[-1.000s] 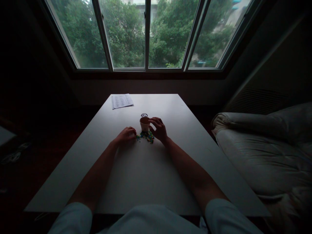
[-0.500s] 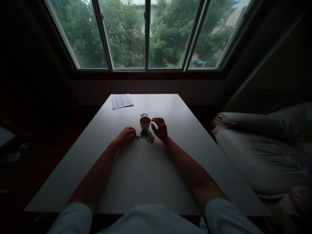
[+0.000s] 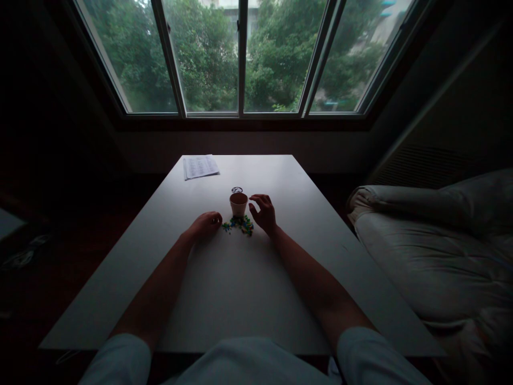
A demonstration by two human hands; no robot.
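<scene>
On the white rectangular table point(image 3: 248, 289) before me, many small multicoloured pieces point(image 3: 246, 226) lie loose outside the pale tapered cup point(image 3: 239, 209), upright just beside the parted fingers of the right hand point(image 3: 263, 213); whether the left hand point(image 3: 206, 224), fingers curled, grips any, I can't tell.

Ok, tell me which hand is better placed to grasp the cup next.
Probably the right hand: it is open, close beside the cup. The left hand is farther from it, curled beside the small colourful pieces.

Loose pieces point(image 3: 246, 226) too small to identify, papers point(image 3: 201, 167) unreadable, couch point(image 3: 425, 256) cut off at right
</scene>
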